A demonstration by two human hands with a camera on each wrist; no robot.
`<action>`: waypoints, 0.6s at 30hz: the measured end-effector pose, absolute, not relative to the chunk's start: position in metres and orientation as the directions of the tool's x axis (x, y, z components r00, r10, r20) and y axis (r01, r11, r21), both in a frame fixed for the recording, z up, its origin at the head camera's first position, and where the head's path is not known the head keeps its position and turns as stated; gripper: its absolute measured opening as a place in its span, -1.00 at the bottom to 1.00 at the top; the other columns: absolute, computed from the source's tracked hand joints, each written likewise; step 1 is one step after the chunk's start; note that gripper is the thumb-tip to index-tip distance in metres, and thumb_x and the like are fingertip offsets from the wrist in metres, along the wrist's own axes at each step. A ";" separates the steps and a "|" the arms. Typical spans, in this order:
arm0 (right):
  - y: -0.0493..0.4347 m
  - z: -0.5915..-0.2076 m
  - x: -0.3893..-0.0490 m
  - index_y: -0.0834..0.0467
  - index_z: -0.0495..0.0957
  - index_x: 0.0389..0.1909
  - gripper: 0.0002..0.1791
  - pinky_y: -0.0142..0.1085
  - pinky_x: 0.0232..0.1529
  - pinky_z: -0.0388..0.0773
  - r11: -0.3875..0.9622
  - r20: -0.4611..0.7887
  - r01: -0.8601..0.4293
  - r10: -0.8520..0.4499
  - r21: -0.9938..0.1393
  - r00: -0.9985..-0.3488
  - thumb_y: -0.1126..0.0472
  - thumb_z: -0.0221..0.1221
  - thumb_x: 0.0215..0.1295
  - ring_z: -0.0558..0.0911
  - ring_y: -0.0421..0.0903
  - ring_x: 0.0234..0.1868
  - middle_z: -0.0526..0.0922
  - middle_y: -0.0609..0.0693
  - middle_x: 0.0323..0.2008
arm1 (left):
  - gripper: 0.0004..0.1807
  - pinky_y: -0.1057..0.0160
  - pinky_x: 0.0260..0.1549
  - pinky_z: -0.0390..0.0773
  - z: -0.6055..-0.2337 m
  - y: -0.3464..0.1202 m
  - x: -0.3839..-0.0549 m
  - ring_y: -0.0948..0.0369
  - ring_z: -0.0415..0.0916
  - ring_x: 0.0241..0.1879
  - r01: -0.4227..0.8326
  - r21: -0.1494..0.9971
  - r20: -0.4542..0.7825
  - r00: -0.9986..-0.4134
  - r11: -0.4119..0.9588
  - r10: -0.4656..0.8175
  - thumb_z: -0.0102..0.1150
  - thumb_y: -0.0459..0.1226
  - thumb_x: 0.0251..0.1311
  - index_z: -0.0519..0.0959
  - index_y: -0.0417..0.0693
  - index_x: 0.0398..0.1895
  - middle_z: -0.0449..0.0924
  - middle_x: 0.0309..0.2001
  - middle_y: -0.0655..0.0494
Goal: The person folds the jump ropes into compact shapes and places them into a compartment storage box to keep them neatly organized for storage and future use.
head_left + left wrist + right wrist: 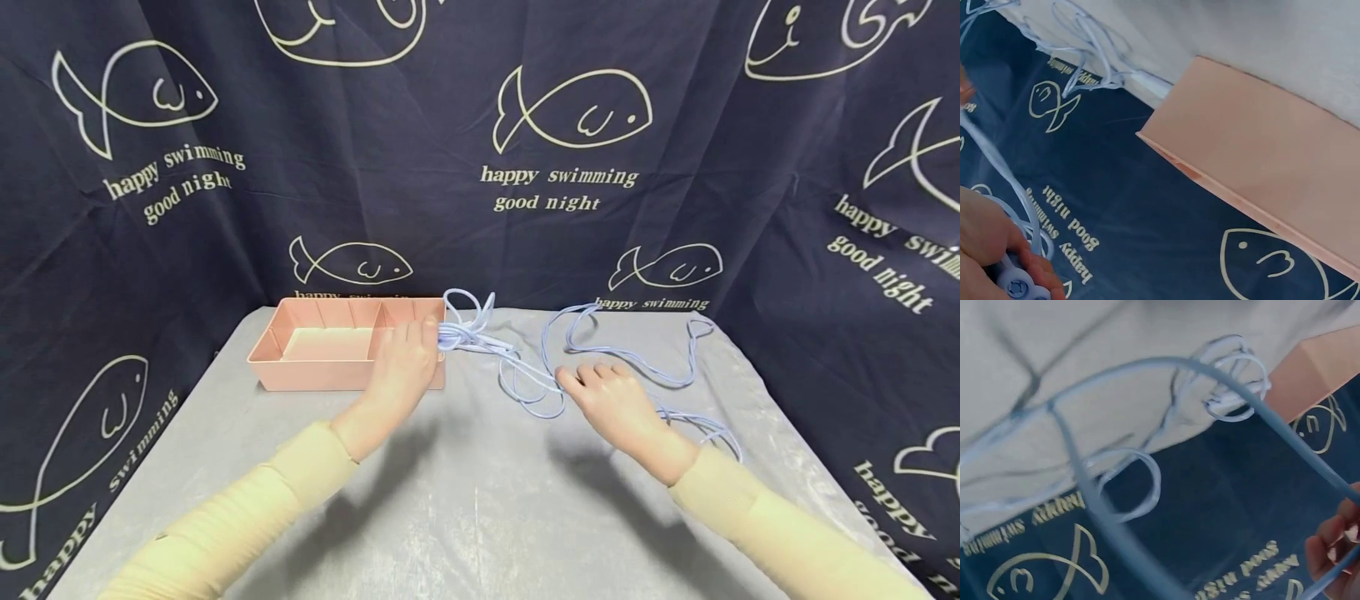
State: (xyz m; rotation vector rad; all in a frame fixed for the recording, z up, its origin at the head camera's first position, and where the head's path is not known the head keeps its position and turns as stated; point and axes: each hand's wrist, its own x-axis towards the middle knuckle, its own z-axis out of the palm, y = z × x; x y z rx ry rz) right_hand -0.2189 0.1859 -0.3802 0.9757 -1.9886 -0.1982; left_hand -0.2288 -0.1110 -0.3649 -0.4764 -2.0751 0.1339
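Note:
My left hand (405,358) is over the right end of a pink divided box (345,375) and grips a bundle of light blue cord (465,333). In the left wrist view the fingers curl round a light blue plastic piece (1017,284) with rounded ends; its kind is not clear. To the right, my right hand (611,400) pinches the same cord between thumb and fingertips. Loose loops hang between the two hands, and a length trails beyond the right hand. In the right wrist view curled fingers (1332,550) hold the cord at the right edge.
A grey cloth (465,517) covers the table. Dark blue fabric (450,167) with fish drawings and lettering hangs around the back and sides. Further cord (667,375) curves along the table's back right. The box has a divider (377,321) inside.

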 end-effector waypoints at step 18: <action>0.141 -0.295 -0.186 0.23 0.54 -0.39 -0.79 -0.32 -0.67 0.16 0.470 0.672 -0.567 -0.709 0.677 0.215 0.51 -0.04 0.14 0.23 -0.06 -0.70 0.24 0.01 -0.69 | -0.84 0.21 -0.61 0.32 -0.376 -0.092 -0.226 0.07 0.40 -0.62 0.216 -0.395 0.715 -0.538 0.893 0.447 -0.07 -0.39 0.09 0.43 -0.18 -0.25 0.45 -0.64 -0.03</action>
